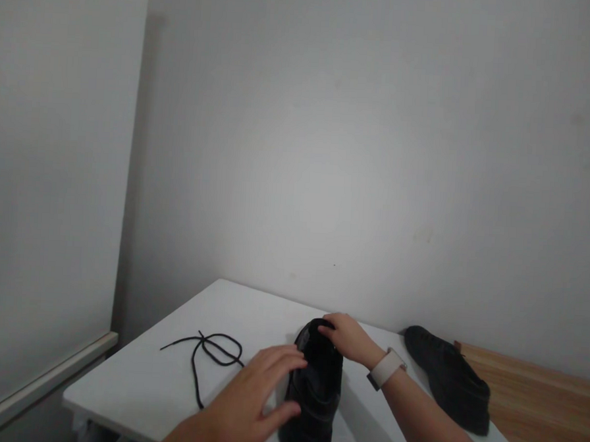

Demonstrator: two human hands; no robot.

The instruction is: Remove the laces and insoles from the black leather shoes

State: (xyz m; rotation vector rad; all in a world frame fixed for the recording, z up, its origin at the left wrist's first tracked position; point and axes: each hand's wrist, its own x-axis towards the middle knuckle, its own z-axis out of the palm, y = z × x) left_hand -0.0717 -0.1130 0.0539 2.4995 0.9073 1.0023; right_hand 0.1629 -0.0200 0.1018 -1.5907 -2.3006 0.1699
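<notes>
Steadying the black leather shoe (316,387) on the white table (169,366), left hand (256,397) spread wide against its side, right hand (348,337) gripping the collar; a loose black lace (209,352) lies nearby.

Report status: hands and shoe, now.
Left hand open, flat against shoe side. Right hand curled over its far end. Shoe upright on white table. Loose lace left, second shoe right, both apart.

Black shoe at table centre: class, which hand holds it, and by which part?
The right hand grips the black shoe by its far end, fingers curled over it; the left hand rests spread against its left side.
</notes>
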